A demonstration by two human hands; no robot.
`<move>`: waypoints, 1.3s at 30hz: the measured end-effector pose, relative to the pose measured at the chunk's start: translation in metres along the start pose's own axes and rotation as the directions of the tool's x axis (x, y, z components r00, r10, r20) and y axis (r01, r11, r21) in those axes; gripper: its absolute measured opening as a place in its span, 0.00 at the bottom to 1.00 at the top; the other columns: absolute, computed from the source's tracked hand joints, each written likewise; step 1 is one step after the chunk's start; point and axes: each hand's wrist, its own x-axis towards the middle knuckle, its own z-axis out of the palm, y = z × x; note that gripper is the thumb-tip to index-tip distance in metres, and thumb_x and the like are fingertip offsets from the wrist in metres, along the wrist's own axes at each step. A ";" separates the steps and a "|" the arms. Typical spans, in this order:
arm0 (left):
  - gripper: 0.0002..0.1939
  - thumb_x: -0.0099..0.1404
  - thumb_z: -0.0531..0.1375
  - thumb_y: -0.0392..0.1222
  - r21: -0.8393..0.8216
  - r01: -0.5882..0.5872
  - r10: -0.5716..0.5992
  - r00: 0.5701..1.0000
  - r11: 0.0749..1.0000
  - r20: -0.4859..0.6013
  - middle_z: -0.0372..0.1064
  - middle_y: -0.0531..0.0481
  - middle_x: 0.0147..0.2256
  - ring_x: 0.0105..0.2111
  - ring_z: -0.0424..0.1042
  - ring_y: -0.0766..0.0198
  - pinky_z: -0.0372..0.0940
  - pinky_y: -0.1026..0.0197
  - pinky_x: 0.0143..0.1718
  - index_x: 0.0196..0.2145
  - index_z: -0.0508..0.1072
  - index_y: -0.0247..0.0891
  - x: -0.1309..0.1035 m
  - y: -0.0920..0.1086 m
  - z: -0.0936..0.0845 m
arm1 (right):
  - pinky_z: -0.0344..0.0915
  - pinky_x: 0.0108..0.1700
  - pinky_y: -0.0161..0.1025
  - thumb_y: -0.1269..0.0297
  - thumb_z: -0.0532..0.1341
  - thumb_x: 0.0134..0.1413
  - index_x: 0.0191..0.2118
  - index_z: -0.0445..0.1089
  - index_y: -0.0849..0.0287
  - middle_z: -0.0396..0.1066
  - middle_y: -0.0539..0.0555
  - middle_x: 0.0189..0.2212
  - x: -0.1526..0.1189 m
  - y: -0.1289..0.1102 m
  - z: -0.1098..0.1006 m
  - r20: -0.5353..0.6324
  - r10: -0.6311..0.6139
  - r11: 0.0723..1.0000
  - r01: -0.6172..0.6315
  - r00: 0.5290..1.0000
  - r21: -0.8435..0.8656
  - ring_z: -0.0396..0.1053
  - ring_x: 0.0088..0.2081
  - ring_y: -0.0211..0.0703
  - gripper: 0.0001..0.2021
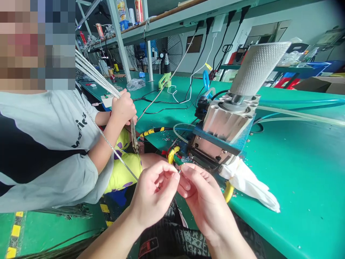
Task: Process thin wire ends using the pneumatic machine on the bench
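Note:
At the lower middle, in front of the table's edge, my left hand (157, 194) and my right hand (201, 192) meet at the fingertips. Both are closed in a pinch around something tiny, with a small pale tip showing between them; it is too small to name. Just beyond my fingers stands a press-like machine (228, 122) with a knurled metal cylinder (260, 68) on top. A white cloth or glove (250, 185) hangs from its near side. A yellow curved part (173, 154) sits at the machine's left foot.
A person (81, 144) at the left grips a bundle of silvery wires (97, 73). The green table (302, 172) carries hoses, cables, a plastic bag (135, 84) and a green tool (165, 80). Overhead runs a shelf (172, 25) with hanging plugs. More wire bundles (67, 211) lie low at the left.

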 end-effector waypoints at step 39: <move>0.11 0.62 0.60 0.41 -0.217 0.293 -0.290 0.956 0.931 0.045 0.61 0.58 0.19 0.16 0.55 0.80 0.46 0.75 0.17 0.23 0.68 0.37 0.014 -0.008 -0.002 | 0.60 0.30 0.33 0.59 0.70 0.44 0.29 0.76 0.61 0.67 0.49 0.19 0.001 0.006 -0.009 -0.098 -0.184 0.967 0.162 0.978 -0.198 0.62 0.23 0.32 0.10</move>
